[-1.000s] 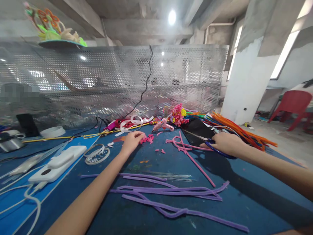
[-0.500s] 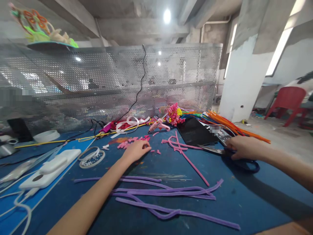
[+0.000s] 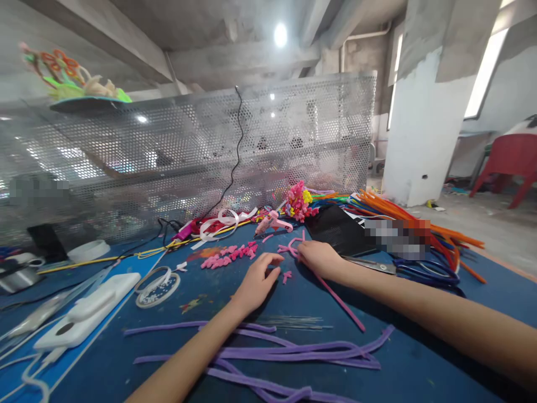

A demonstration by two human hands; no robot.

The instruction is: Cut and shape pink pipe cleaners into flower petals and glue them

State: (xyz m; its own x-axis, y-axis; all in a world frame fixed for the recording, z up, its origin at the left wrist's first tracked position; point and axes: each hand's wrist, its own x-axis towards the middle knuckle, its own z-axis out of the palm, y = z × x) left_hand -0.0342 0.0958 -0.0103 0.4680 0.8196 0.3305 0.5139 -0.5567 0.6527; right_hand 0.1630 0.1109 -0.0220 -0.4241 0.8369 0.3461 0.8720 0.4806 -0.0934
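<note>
My right hand [image 3: 321,259] is closed at the pink pipe cleaners [image 3: 342,303], its fingertips on the crossed stems. One long stem runs out from under it toward the front right. To the left, my left hand [image 3: 257,284] hovers with thumb and fingers apart and nothing between them. Beside its fingertips lie small cut pink pieces [image 3: 287,277]. A row of pink curled pieces [image 3: 229,255] sits beyond it on the left. Scissors [image 3: 377,266] with dark blue handles rest on the table, partly behind my right forearm.
Purple pipe cleaners [image 3: 293,354] and thin metal wires [image 3: 291,322] lie in front. A pink glue gun [image 3: 274,223], a pink-and-yellow flower bunch [image 3: 299,201] and a black pad [image 3: 335,230] are behind. Orange stems [image 3: 394,211] stand right; a white power strip [image 3: 88,310] lies left.
My right hand has let go of the scissors and moved left onto the pink pipe cleaners. My left hand has shifted right, away from the pink row, and its fingers have spread.
</note>
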